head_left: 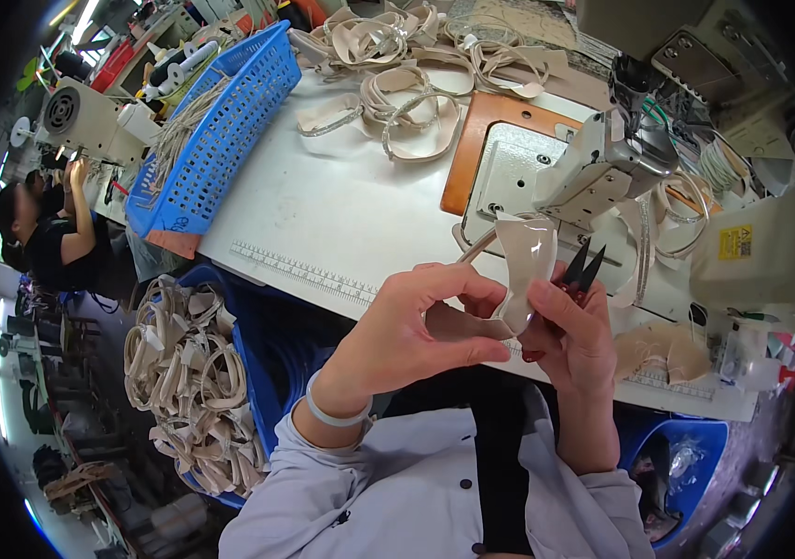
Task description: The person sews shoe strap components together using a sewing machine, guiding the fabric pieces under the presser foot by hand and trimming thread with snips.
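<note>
A glossy beige strap piece point(529, 256) curves upright between my hands, in front of the sewing machine head point(602, 172). My left hand point(407, 326) grips its lower part between thumb and fingers, and the fingers hide some of it. On the other side, my right hand point(576, 340) pinches the strap with the thumb. Small black-bladed scissors point(584, 266) are also held in that hand, their tips apart and pointing up, away from the strap. A bit of red shows below the right fingers; most of the scissors' handle is hidden.
Loops of beige straps point(411, 107) lie on the white table point(313, 224). A blue basket point(220, 140) stands at the left. Below it, a blue bin point(262, 349) adjoins heaped straps point(197, 391). Beige pieces point(663, 352) lie right; a person point(57, 228) sits far left.
</note>
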A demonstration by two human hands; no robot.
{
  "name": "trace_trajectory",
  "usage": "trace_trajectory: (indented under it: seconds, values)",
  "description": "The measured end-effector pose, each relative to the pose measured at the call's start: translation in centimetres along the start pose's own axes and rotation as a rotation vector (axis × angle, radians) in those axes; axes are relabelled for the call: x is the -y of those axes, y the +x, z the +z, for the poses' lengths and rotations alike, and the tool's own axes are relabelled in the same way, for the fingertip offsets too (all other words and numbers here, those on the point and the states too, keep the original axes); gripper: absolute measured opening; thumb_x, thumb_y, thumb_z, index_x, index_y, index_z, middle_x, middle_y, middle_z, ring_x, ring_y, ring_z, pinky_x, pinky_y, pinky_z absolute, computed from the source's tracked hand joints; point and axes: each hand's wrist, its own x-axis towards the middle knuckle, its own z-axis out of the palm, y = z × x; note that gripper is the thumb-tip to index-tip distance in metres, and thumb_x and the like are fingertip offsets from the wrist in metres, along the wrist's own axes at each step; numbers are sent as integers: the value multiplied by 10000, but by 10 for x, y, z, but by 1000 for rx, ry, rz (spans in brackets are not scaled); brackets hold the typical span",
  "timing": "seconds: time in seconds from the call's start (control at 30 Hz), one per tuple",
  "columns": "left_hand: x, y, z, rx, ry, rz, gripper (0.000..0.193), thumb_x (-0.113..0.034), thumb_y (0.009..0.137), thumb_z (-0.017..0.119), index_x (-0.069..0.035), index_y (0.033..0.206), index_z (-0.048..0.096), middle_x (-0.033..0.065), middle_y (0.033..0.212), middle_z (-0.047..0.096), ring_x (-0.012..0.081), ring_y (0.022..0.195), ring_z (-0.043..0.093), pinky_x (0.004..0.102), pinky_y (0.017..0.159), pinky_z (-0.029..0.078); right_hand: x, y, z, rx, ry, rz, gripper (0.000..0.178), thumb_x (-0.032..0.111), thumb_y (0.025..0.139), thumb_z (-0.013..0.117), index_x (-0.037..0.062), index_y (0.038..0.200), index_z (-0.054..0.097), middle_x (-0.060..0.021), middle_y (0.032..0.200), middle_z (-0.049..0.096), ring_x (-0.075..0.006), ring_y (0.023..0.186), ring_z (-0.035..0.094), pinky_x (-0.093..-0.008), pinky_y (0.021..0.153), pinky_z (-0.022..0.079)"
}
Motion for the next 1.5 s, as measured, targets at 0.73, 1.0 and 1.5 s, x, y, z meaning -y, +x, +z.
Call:
trace_trajectory:
  seconds: [0.73,1.0,1.5]
  values:
    - [-1,20,22,-197,79,201,101,-138,719,656,-44,689,633,10,602,586,98,618,533,417,950,200,5,-24,0,-194,-423,-425,175,15,681,689,-17,824,594,-24,738,555,-10,531,410,-157,420,284]
    - [-22,52,10,152,421,534,124,-170,763,614,-78,680,611,-8,538,526,107,508,482,421,963,158,59,-31,-13,0,-1136,-642,212,53,640,723,-4,806,605,-46,726,562,-23,483,384,-167,398,272]
    - [-35,164,1,213,-4,109,81,-67,742,580,-9,777,624,-4,733,595,53,695,519,187,655,399,82,26,-23,-343,-1119,-695,135,59,681,695,12,789,629,34,607,517,-8,456,282,-182,404,219]
